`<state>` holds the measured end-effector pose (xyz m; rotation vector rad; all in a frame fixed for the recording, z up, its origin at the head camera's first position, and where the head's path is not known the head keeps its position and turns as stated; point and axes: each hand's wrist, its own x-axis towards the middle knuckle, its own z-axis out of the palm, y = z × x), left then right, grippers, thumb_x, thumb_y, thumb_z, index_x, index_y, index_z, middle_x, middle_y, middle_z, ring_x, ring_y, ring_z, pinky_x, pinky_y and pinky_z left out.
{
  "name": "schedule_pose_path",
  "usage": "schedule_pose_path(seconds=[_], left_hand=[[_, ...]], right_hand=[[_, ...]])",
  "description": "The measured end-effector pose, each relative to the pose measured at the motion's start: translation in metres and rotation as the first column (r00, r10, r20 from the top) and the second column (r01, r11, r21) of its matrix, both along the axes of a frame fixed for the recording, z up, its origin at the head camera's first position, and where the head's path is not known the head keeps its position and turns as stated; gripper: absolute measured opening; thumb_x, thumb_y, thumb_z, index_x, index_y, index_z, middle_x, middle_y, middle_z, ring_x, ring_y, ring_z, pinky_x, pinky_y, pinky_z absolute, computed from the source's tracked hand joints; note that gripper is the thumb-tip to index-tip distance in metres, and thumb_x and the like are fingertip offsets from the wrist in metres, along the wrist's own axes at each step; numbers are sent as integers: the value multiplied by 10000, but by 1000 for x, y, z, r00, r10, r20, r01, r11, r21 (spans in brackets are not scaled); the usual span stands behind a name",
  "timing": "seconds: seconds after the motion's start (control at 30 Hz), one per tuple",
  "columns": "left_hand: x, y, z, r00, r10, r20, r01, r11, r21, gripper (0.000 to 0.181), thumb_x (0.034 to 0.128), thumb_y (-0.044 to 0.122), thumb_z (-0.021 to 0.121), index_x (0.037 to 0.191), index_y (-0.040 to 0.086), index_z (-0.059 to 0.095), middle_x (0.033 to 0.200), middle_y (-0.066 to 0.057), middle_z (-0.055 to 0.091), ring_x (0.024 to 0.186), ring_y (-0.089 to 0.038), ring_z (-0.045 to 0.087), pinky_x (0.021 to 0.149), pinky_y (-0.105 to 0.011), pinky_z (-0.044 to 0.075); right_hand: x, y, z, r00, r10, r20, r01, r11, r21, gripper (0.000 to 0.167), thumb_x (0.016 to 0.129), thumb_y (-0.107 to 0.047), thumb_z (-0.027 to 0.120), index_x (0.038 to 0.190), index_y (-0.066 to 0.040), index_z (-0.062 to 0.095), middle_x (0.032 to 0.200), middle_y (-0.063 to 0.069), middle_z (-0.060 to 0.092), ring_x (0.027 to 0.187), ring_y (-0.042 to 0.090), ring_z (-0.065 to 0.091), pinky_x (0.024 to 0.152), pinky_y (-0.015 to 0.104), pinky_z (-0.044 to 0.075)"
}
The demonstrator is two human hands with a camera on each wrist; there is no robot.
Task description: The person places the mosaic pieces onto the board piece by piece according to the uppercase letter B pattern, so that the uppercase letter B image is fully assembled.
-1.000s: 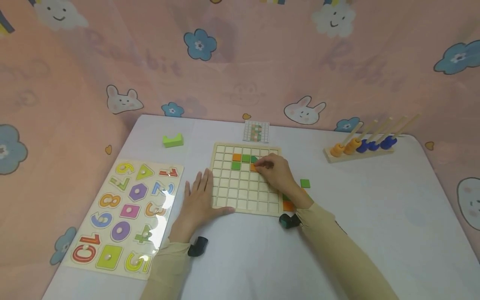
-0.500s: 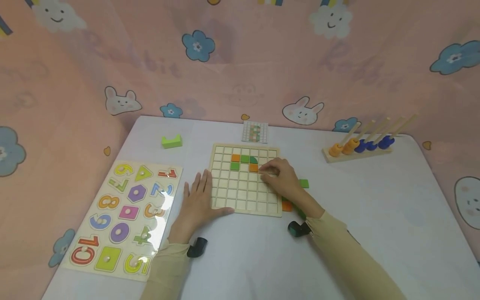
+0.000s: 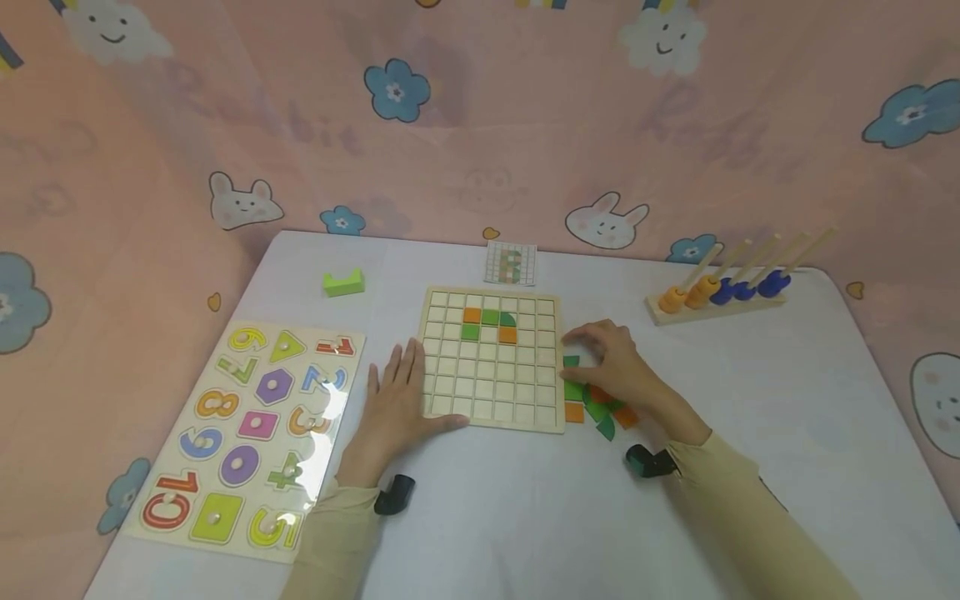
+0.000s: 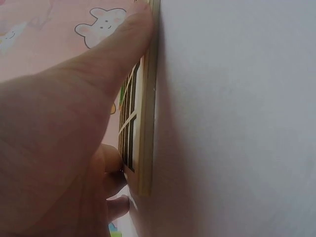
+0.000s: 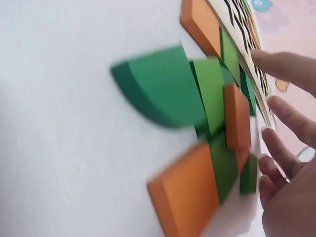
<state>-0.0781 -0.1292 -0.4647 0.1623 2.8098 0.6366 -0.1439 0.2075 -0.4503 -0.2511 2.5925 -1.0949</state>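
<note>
A wooden grid board (image 3: 495,411) lies mid-table, holding orange, green and dark green tiles in its upper cells. My left hand (image 3: 395,408) rests along its left edge, fingers spread, thumb at the lower corner; the left wrist view shows that thumb against the board's edge (image 4: 146,123). My right hand (image 3: 618,364) hovers with parted, bent fingers over a pile of tiles at the board's right side, pinching nothing visible. In the right wrist view a dark green quarter-round piece (image 5: 163,86) and an orange square (image 5: 187,192) lie in that pile, near the fingers.
A number and shape puzzle board (image 3: 258,446) lies at the left. Behind the grid are a small pattern card (image 3: 511,264) and, further left, a light green block (image 3: 344,283). A bead rack (image 3: 716,310) with upright pegs stands at the back right.
My right hand has moved right, off the grid to the loose pile, leaving the orange tile beneath the dark green one in its cell. The left hand stays at the board.
</note>
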Motion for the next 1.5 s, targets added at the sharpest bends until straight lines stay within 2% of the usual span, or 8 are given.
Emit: schedule_pose_path(seconds=[0.17,0.5,0.73,0.87,1.0,1.23,1.37,1.5], left_hand=[[0,0,1,1000,-1,9,1,1000,-2,1355,816,692,808,1690,-6,43,1786,-157,23,1666,-382,-5,1325,-655,-6],[0,0,2,1000,-1,16,1,1000,-6,1352,816,694,806,1690,-5,48,1785,-156,25,1665,-379,-4,1325,-657,-2],[0,1,1,1000,-1,3,1,1000,-5,1347,814,689,811,1688,-19,69,1785,-176,53,1664,-401,22,1322,-670,20],[0,1,0,1000,1,-6,-1,1000,-5,1338,816,682,814,1687,-25,82,1785,-185,72,1663,-410,42,1322,-673,31],[1,0,0,1000,2,-10,-2,1000,-7,1335,816,677,817,1686,-27,89,1783,-189,81,1663,-412,52,1322,-675,37],[1,0,1,1000,4,-6,-4,1000,-5,1346,809,675,824,1688,-21,80,1784,-185,74,1663,-410,43,1321,-675,30],[1,0,0,1000,1,-4,-1,1000,-5,1346,810,675,822,1689,-19,74,1785,-183,65,1663,-410,39,1321,-676,29],[1,0,1,1000,0,5,0,1000,-6,1348,815,679,816,1690,-10,57,1786,-170,43,1666,-397,16,1324,-665,12]], right_hand=[[1,20,5,997,38,66,-42,997,65,641,901,-325,854,1454,-131,593,1580,239,385,1429,471,289,1159,745,339],[3,45,15,983,139,117,-148,986,75,774,849,-246,892,1508,-46,537,1532,264,433,1417,488,367,1193,758,294],[7,51,12,984,149,97,-154,987,47,574,880,-133,847,1410,-65,638,1451,230,494,1330,434,445,1171,675,377],[8,51,9,990,131,49,-133,990,50,336,926,-139,809,1253,-93,744,1355,206,541,1241,399,485,1072,611,435],[7,48,7,992,122,-13,-121,991,56,195,929,-111,812,1116,-84,763,1257,190,607,1186,374,515,1054,585,443],[5,34,8,996,60,-58,-59,998,21,98,946,-47,765,1024,-71,711,1080,125,682,1067,309,560,976,474,485],[2,19,6,997,4,-80,-6,1000,-29,111,986,-123,751,1080,-69,730,1040,103,705,945,246,568,819,295,494],[0,-2,4,996,-18,-92,11,997,-81,190,1008,-156,734,1163,-46,732,1080,123,718,932,225,571,786,233,485]])
